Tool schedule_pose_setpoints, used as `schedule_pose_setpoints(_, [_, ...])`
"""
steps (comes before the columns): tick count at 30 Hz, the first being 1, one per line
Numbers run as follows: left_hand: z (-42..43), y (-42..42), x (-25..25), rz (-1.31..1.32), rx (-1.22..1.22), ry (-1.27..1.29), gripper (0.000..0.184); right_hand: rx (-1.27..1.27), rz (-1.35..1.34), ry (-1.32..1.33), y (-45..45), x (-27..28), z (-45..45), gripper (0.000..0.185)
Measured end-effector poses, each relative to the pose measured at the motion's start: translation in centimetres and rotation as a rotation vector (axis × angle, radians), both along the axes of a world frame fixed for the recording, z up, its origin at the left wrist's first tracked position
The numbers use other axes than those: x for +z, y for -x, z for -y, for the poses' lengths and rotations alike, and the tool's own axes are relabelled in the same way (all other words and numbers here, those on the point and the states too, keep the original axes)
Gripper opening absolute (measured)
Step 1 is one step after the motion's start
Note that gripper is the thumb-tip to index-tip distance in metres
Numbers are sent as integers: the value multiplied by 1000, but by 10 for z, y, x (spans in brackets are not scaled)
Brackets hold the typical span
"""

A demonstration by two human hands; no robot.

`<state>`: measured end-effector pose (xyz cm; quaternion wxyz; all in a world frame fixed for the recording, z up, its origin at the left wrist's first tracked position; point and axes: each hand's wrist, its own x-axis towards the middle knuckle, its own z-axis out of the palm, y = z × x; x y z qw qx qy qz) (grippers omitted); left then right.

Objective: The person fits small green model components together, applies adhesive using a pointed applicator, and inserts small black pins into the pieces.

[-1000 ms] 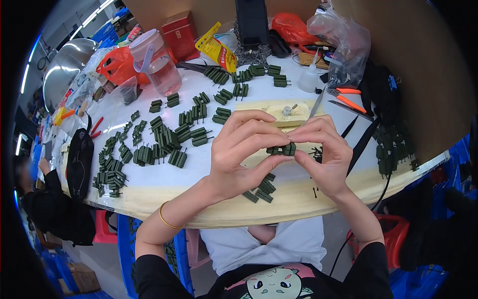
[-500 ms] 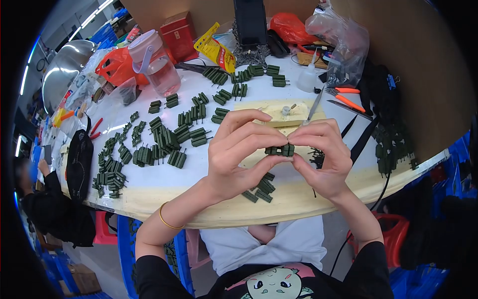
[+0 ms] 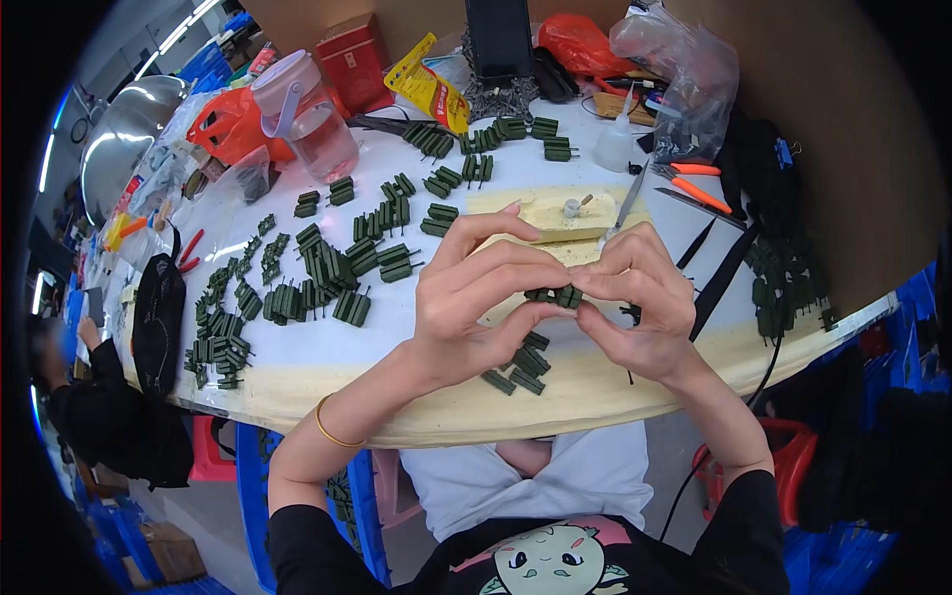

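Note:
Between my two hands, over the near part of the table, is a small dark green moulded part (image 3: 555, 297), perhaps a toy or model piece. The thumb and fingertips of my left hand (image 3: 468, 302) are closed on its left end. My right hand (image 3: 643, 302) pinches its right end the same way. Fingertips cover much of the piece, so its full shape is hidden. Below it, several similar green pieces (image 3: 526, 367) lie on the table. Many more green pieces (image 3: 327, 266), some with thin dark rods sticking out, are spread to the left.
Behind my hands sit a pale tray (image 3: 535, 234) and a knife (image 3: 631, 198). Orange-handled pliers (image 3: 697, 182) lie to the right near a squeeze bottle (image 3: 615, 147). A pink-lidded jug (image 3: 319, 139) stands back left. At far left is another person (image 3: 104, 407).
Both hands stay around the green part and have shifted very slightly. The view has tilted a little; the pieces on the table lie as before.

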<state>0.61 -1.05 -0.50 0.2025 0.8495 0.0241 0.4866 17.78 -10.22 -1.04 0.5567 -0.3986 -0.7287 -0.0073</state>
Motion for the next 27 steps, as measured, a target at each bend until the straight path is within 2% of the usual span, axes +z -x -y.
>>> schedule_pose_setpoints(4, [-2, -1, 0, 21, 61, -27, 28, -87, -11, -32, 3, 2, -2, 29])
schedule_pose_setpoints(15, [-5, 0, 1, 29, 41, 13, 30, -85, 16, 12, 0, 11, -3, 29])
schedule_pose_setpoints(22, [-7, 4, 3, 30, 45, 56, 33, 14, -14, 188, -13, 30, -12, 24])
schedule_pose_setpoints(24, [-8, 5, 2, 46, 30, 88, 33, -210, -218, 319, -26, 29, -24, 11])
schedule_pose_setpoints(27, [-5, 5, 3, 48, 30, 103, 32, -309, -112, 358, -31, 11, -38, 5])
